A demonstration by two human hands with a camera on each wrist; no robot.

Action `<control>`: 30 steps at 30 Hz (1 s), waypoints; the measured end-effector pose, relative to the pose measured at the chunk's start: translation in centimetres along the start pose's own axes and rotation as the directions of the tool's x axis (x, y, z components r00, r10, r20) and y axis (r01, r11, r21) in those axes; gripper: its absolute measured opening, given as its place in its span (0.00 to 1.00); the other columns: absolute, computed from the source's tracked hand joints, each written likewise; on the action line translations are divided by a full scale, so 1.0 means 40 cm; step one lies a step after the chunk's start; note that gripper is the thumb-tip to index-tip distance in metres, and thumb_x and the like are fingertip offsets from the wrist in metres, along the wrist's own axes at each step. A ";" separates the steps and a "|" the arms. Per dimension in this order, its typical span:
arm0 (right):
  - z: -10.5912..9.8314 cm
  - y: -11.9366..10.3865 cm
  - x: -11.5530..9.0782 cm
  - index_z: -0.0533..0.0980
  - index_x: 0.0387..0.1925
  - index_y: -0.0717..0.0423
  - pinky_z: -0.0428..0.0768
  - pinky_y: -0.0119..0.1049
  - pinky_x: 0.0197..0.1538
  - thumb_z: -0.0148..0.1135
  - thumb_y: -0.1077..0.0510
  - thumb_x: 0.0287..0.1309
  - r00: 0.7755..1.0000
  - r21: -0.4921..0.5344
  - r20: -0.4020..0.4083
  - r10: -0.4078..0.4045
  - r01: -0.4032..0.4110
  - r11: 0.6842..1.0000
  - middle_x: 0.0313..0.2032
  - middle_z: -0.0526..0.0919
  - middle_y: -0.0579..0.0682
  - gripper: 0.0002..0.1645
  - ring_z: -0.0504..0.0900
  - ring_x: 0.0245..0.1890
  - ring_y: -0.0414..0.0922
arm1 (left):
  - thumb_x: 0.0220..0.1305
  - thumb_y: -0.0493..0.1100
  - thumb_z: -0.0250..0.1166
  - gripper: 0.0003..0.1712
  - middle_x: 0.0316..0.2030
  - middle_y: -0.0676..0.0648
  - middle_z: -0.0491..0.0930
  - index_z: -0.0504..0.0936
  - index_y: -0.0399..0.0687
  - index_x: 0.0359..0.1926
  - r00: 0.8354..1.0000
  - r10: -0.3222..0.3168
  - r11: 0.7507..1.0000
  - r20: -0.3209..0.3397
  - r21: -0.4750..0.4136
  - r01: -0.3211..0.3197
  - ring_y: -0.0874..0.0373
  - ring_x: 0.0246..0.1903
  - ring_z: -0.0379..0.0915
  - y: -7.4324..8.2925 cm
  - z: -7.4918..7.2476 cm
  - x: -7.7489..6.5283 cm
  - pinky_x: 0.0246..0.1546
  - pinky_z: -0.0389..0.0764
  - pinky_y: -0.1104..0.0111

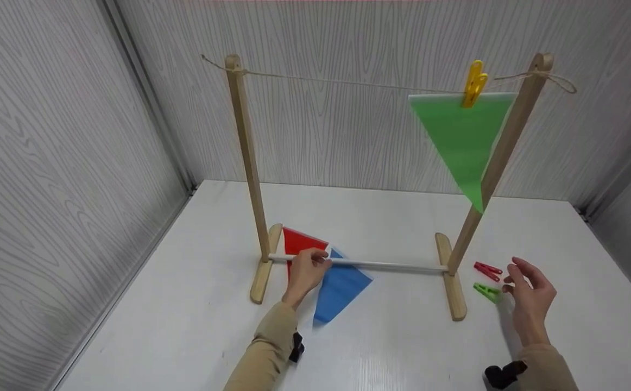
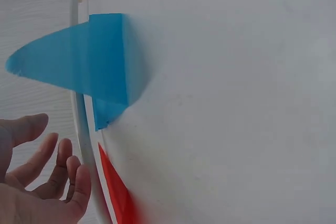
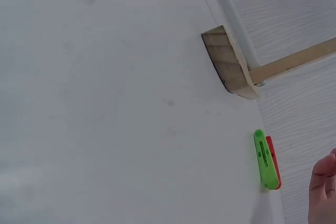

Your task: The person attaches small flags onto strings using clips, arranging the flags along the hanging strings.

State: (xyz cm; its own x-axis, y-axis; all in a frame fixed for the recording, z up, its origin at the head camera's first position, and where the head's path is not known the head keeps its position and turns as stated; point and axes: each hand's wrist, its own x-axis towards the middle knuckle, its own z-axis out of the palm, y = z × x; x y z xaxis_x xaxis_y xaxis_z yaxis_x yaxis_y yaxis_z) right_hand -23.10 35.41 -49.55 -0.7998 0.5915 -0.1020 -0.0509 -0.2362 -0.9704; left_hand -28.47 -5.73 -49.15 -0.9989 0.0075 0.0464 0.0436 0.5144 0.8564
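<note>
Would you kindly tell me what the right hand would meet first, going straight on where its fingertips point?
Probably the red clothespin or green clothespin, ahead of the right hand; with depth unclear, I can't say which.

Grey wood-grain walls (image 1: 326,141) enclose a white tabletop (image 1: 185,304) on three sides.

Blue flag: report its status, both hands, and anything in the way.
Left hand by white bar, gripping nothing. Right hand near red clothespin and green clothespin, holding neither. Blue flag lying unclipped. Possible obstruction: bar crosses its upper part in head view.
</note>
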 end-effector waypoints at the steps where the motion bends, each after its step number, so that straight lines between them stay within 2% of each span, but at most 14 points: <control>1: -0.005 0.000 0.001 0.82 0.47 0.47 0.80 0.23 0.31 0.65 0.58 0.66 1.000 0.011 -0.003 0.024 -0.023 1.000 0.38 0.81 0.36 0.10 0.77 0.32 0.36 | 0.68 0.39 0.65 0.14 0.45 0.41 0.85 0.84 0.39 0.52 1.000 0.004 1.000 0.004 0.014 -0.005 0.52 0.43 0.78 -0.003 0.000 0.000 0.51 0.84 0.61; 5: -0.019 0.002 0.003 0.82 0.46 0.44 0.80 0.23 0.35 0.63 0.59 0.67 0.996 0.028 -0.008 0.088 -0.087 0.996 0.41 0.80 0.37 0.09 0.77 0.34 0.36 | 0.68 0.38 0.65 0.12 0.42 0.41 0.85 0.85 0.39 0.49 1.000 0.011 0.997 0.014 0.077 -0.012 0.53 0.40 0.77 -0.010 0.002 -0.002 0.50 0.84 0.60; 11: -0.027 0.018 0.011 0.79 0.50 0.46 0.80 0.20 0.37 0.60 0.57 0.69 0.998 -0.041 -0.018 0.058 -0.059 0.997 0.44 0.77 0.39 0.10 0.76 0.35 0.35 | 0.68 0.38 0.66 0.11 0.42 0.41 0.86 0.86 0.38 0.48 1.000 0.007 0.984 0.023 0.176 -0.011 0.51 0.41 0.80 -0.010 0.006 -0.003 0.51 0.85 0.59; 16: -0.032 0.035 0.022 0.76 0.57 0.52 0.79 0.17 0.38 0.59 0.55 0.70 0.999 -0.130 -0.021 0.050 -0.053 0.990 0.44 0.76 0.38 0.17 0.75 0.35 0.34 | 0.67 0.38 0.66 0.13 0.45 0.39 0.85 0.85 0.37 0.50 0.999 0.004 0.973 0.037 0.230 -0.012 0.48 0.45 0.79 -0.005 0.012 -0.006 0.55 0.83 0.57; 23: -0.043 0.053 0.037 0.74 0.63 0.53 0.77 0.16 0.40 0.61 0.53 0.69 0.991 -0.151 -0.034 0.131 -0.135 0.979 0.46 0.74 0.37 0.23 0.72 0.42 0.37 | 0.67 0.38 0.67 0.13 0.46 0.38 0.84 0.85 0.37 0.50 0.999 -0.011 0.967 0.038 0.254 0.001 0.47 0.48 0.77 0.000 0.017 -0.005 0.58 0.82 0.55; 30: -0.046 0.058 0.036 0.73 0.64 0.53 0.78 0.16 0.42 0.61 0.53 0.69 0.988 -0.205 0.024 0.155 -0.147 0.968 0.47 0.74 0.37 0.24 0.72 0.44 0.38 | 0.64 0.37 0.69 0.14 0.43 0.39 0.83 0.83 0.37 0.50 0.999 -0.024 0.964 0.047 0.264 0.011 0.48 0.45 0.75 -0.002 0.022 -0.012 0.55 0.82 0.56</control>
State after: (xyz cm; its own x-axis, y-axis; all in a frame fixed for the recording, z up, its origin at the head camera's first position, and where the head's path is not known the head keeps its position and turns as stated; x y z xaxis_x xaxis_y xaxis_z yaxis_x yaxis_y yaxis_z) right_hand -23.26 37.15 -52.35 -0.8119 0.5295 -0.2457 0.1908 -0.1570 -0.9690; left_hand -28.01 -5.01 -49.71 -0.9994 0.0354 0.0017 0.0268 0.7229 0.6904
